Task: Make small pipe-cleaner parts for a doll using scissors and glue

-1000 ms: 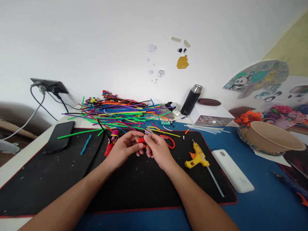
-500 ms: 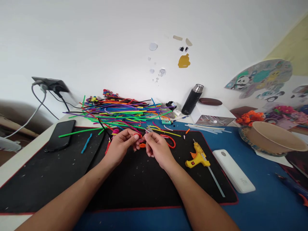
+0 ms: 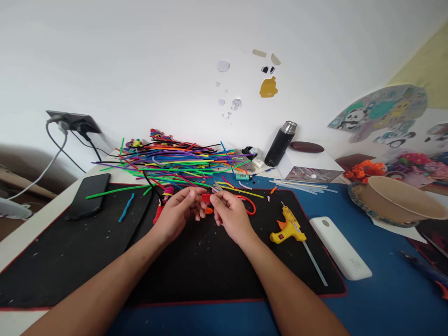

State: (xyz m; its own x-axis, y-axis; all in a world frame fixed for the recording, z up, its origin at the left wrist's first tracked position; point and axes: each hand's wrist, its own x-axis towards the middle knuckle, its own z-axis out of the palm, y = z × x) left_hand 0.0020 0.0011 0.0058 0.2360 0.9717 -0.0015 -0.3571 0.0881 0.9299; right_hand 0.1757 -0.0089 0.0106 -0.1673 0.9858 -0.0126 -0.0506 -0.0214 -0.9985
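Over the black mat (image 3: 196, 266), my two hands meet around a small red coiled piece of pipe cleaner (image 3: 206, 198). My right hand (image 3: 229, 210) pinches its right end under the thumb. From the other side, the curled fingers of my left hand (image 3: 178, 210) close on it, the thumb resting a little back from the tip. Scissors (image 3: 251, 205) with red handles lie behind my right hand, which partly hides them. Just below the coil shows an orange piece (image 3: 209, 211). A red and pink pipe-cleaner figure (image 3: 164, 200) lies beyond my left wrist.
Many coloured pipe cleaners (image 3: 175, 161) are heaped along the wall. A yellow glue gun (image 3: 289, 228) and a white power bank (image 3: 339, 249) lie to the right. A black phone (image 3: 89, 196) and a blue twisted piece (image 3: 126, 207) lie left. A black flask (image 3: 280, 144) stands behind.
The red coil now shows plainly between my hands, where fingers covered most of it before. My left thumb has drawn back to the left; my right thumb presses on the coil.
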